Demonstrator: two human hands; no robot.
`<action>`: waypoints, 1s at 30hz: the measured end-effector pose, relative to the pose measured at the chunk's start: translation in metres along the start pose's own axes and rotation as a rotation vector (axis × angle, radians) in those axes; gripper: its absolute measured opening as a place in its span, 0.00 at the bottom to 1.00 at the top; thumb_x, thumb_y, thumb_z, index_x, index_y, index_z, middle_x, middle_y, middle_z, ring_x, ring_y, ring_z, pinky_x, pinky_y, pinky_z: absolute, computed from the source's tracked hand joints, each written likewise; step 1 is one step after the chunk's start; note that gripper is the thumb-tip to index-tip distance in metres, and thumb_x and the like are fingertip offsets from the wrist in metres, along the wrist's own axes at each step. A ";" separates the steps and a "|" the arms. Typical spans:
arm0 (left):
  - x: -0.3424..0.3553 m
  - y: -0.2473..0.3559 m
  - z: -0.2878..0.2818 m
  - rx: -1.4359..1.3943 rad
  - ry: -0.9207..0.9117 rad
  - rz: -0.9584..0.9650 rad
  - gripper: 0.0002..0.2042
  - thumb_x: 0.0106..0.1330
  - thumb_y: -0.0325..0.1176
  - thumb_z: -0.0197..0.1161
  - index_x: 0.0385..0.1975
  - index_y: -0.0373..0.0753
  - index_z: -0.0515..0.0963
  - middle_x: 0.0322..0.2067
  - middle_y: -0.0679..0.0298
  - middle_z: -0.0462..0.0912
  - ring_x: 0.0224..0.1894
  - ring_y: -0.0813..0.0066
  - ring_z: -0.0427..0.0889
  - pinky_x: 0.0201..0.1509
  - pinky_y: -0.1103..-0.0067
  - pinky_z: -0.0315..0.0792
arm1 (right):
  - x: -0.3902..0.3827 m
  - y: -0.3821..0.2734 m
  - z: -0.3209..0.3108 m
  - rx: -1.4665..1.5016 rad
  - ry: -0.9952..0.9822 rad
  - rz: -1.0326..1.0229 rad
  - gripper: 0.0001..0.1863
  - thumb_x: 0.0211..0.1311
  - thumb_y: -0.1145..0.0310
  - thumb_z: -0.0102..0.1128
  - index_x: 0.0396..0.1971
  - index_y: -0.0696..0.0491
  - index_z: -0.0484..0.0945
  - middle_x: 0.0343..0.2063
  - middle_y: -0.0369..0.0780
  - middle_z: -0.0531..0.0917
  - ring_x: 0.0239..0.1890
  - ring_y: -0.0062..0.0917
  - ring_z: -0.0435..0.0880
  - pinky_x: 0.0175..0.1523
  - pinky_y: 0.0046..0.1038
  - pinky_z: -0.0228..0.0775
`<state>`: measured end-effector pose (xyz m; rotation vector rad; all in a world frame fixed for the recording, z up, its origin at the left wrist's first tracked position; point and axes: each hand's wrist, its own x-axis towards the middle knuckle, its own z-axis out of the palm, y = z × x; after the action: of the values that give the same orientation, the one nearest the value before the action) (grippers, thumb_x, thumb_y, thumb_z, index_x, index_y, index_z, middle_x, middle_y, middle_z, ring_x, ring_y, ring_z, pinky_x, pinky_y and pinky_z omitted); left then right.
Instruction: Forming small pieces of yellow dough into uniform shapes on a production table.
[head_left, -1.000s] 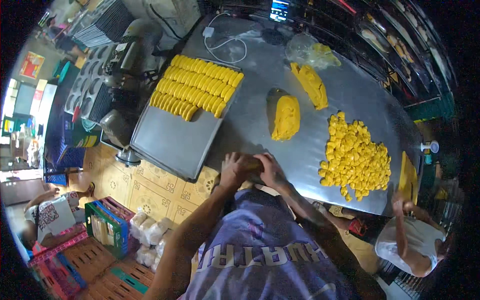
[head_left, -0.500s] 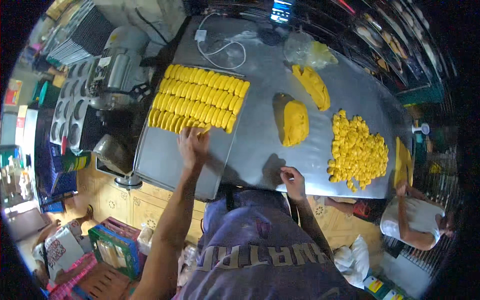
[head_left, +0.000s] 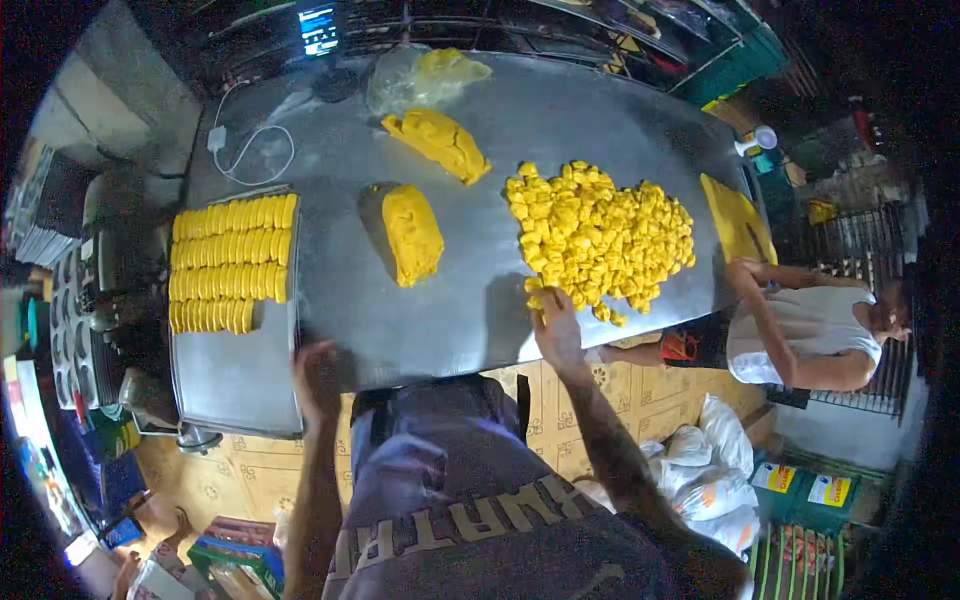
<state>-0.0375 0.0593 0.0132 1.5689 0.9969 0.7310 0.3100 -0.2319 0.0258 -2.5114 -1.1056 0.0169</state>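
"As we leaned over the pile of yellow dough pieces (head_left: 600,235), where were our hands?"

"Our right hand (head_left: 560,330) was at the pile's near left edge, fingers drawn close to a small piece (head_left: 535,287); we couldn't tell whether they were pinching it. Our left hand (head_left: 318,385) was well left of the pile, by the tray (head_left: 235,380), blurred and half curled, with nothing we could make out in it."

"How did we judge the pieces would handle?"

"Light, soft, probably a bit tacky and easily dented. We thought each was best taken by its sides, with gentle fingertips. The big lump (head_left: 412,235) just left of the pile looked heavier, and we reckoned it wanted a whole hand underneath. The slim rolls (head_left: 230,250), far left of the pile, seemed easy to squash."

"And any writing?"

"Large pale letters crossed our shirt (head_left: 480,530), on the pile's near side. Beyond it to the left, a lit screen (head_left: 319,30) showed text too small for us. Boxes (head_left: 795,512) to its near right carried printed labels (head_left: 828,490)."
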 end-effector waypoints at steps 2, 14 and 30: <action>-0.027 0.007 0.042 0.467 -0.027 0.401 0.08 0.67 0.25 0.67 0.45 0.37 0.82 0.40 0.58 0.81 0.47 0.59 0.80 0.54 0.69 0.76 | 0.015 0.031 0.011 0.004 -0.080 0.070 0.19 0.71 0.68 0.59 0.60 0.51 0.78 0.53 0.44 0.81 0.58 0.42 0.79 0.62 0.41 0.74; -0.057 -0.001 0.059 0.299 -0.241 0.157 0.09 0.68 0.32 0.68 0.45 0.39 0.82 0.40 0.52 0.85 0.44 0.49 0.83 0.49 0.63 0.77 | 0.055 -0.032 0.030 0.880 -0.244 0.150 0.18 0.65 0.75 0.69 0.55 0.53 0.78 0.30 0.35 0.82 0.32 0.16 0.80 0.41 0.24 0.78; -0.048 -0.018 0.060 0.732 -0.500 0.421 0.37 0.70 0.41 0.58 0.78 0.36 0.56 0.79 0.46 0.52 0.82 0.51 0.50 0.82 0.55 0.48 | 0.014 -0.210 0.124 0.296 -0.329 -0.091 0.17 0.66 0.68 0.60 0.54 0.47 0.79 0.40 0.48 0.87 0.44 0.47 0.87 0.48 0.45 0.79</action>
<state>-0.0120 -0.0099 -0.0151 2.4930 0.5748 0.1998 0.1506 -0.0510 -0.0110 -2.2391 -1.2379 0.5451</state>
